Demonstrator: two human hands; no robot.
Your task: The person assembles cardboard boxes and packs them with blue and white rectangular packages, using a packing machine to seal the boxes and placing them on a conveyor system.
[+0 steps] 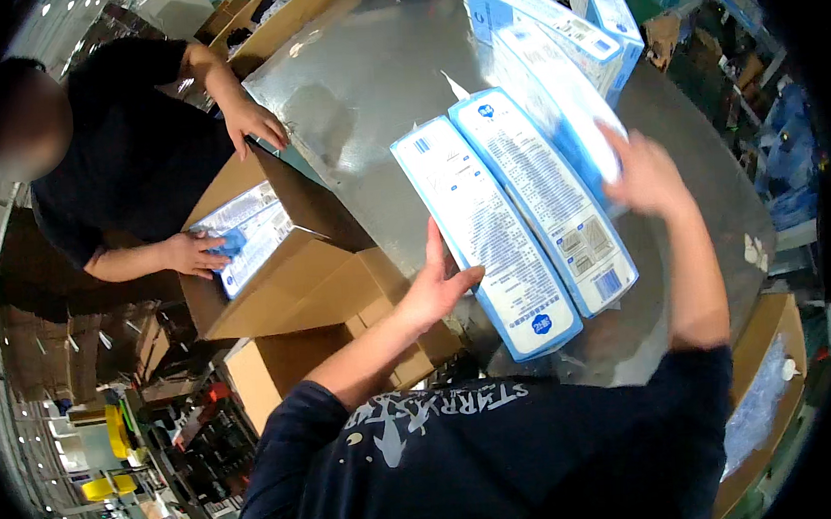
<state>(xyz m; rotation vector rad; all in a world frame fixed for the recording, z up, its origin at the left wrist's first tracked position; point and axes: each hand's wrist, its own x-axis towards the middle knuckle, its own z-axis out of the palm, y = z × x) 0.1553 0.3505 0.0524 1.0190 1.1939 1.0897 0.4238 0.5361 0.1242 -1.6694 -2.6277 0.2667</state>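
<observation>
Two long white-and-blue boxes, a left box point(495, 245) and a right box point(550, 204), lie side by side on the metal table in front of me. My left hand point(433, 287) rests against the left box's outer side, thumb and forefinger spread apart. A third similar box point(563, 108) leans beyond the pair, at an angle. Against that box's right edge is my right hand point(645, 171), smeared by motion, so its fingers and grip are unclear.
More such boxes point(543, 19) stand at the table's point(367, 82) far right. On the left, a co-worker's hand point(196, 254) touches boxes inside an open carton point(266, 302). Another open carton point(289, 362) sits below it. A carton with clear plastic point(762, 400) stands at right.
</observation>
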